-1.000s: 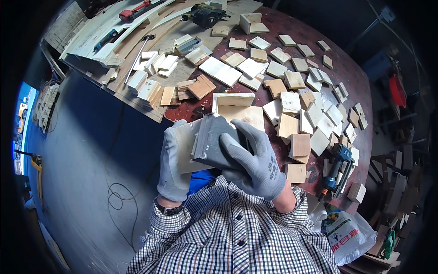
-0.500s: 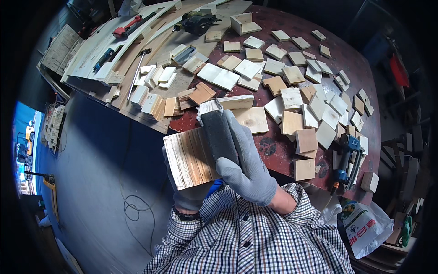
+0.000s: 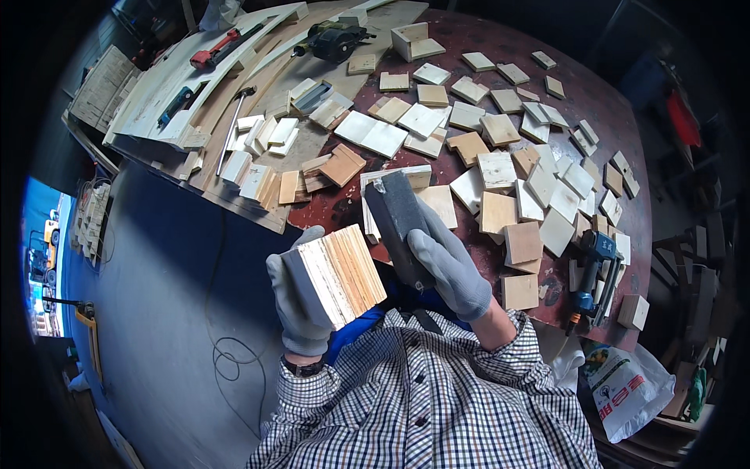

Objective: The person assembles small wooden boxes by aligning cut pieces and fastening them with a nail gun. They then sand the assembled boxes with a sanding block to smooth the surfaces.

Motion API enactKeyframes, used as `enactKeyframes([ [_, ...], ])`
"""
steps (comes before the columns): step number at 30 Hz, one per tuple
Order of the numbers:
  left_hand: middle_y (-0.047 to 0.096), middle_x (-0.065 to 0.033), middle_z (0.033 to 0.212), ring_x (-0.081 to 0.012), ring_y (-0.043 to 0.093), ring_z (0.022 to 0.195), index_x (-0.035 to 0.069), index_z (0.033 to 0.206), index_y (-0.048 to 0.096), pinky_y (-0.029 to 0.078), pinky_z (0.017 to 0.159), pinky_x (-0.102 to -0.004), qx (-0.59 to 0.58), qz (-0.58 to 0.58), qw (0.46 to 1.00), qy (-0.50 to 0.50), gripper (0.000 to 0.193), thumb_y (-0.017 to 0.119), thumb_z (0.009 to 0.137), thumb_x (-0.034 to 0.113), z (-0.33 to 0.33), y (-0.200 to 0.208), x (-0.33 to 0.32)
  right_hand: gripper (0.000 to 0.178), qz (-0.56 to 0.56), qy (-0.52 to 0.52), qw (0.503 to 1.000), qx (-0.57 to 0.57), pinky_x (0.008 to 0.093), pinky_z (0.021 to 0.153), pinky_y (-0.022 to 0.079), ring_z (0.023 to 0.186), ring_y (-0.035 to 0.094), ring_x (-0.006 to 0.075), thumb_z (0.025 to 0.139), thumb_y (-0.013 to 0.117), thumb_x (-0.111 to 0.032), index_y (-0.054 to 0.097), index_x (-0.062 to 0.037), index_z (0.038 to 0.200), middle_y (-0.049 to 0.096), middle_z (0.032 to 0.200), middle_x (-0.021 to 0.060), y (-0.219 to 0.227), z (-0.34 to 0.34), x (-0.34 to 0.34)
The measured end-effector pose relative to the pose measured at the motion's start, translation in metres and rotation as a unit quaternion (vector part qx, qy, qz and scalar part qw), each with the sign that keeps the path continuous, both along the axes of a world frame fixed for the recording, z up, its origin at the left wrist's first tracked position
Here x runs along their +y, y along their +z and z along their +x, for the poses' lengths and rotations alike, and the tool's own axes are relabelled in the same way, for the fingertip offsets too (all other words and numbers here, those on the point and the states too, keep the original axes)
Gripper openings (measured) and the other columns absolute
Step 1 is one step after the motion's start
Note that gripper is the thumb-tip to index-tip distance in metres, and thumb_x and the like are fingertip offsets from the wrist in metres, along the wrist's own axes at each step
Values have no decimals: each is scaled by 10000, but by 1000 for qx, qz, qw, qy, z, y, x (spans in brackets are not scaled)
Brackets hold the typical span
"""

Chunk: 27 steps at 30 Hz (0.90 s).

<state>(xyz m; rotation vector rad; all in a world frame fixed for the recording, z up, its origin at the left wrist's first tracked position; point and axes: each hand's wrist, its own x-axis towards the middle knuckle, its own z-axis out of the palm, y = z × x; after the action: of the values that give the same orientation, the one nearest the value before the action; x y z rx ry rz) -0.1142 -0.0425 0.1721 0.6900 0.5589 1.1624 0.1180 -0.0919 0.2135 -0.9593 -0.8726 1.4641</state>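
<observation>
In a grey glove, my left hand [image 3: 291, 305] grips a thick wooden block [image 3: 337, 273] from its left side. The block's layered, striped face is turned up toward me. My right hand [image 3: 457, 273], gloved as well, is closed around a sanding block [image 3: 398, 223] with a dark abrasive covering. The sanding block is held tilted, just right of the wooden block and apart from it. Both are raised in front of the table's near edge.
Many loose wood pieces [image 3: 498, 170] lie scattered over the dark red table [image 3: 351, 207]. A blue nail gun [image 3: 595, 270] rests at its right edge. A hammer [image 3: 234, 125], a red tool [image 3: 215, 51] and a dark power tool [image 3: 336, 41] lie at the far left.
The sanding block has come off the wooden block and moved right with my right hand. My left hand has tilted the wooden block and now shows more plainly.
</observation>
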Motion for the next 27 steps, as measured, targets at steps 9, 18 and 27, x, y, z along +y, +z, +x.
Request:
enactKeyframes([
  [9, 550, -151, 1483, -249, 572, 1347, 6, 1512, 483, 455, 1158, -392, 431, 193, 838, 274, 766, 354, 1118, 650, -4, -10, 7, 782, -7, 115, 992, -58, 409, 1272, 275, 1529, 391, 279, 1076, 595, -365, 274, 18, 1677, 408, 1638, 181, -6, 4, -43],
  [18, 516, -178, 1499, -279, 533, 1397, -31, 1515, 471, 429, 1173, -414, 468, 267, 811, 227, 772, 510, 1088, 611, 14, 16, -9, 818, 307, -100, 881, -347, 492, 1203, 355, 1430, 440, 428, 901, 786, -216, 429, -5, 1606, 407, 1580, 286, 11, -7, -11],
  [27, 550, -153, 1461, -241, 571, 1352, -22, 1531, 440, 464, 1139, -392, 394, 201, 887, 136, 813, 367, 1104, 667, 9, 24, -16, 794, 160, -154, 872, -436, 483, 1145, 442, 1338, 523, 408, 886, 806, -222, 472, -13, 1574, 455, 1506, 259, -51, 8, -16],
])
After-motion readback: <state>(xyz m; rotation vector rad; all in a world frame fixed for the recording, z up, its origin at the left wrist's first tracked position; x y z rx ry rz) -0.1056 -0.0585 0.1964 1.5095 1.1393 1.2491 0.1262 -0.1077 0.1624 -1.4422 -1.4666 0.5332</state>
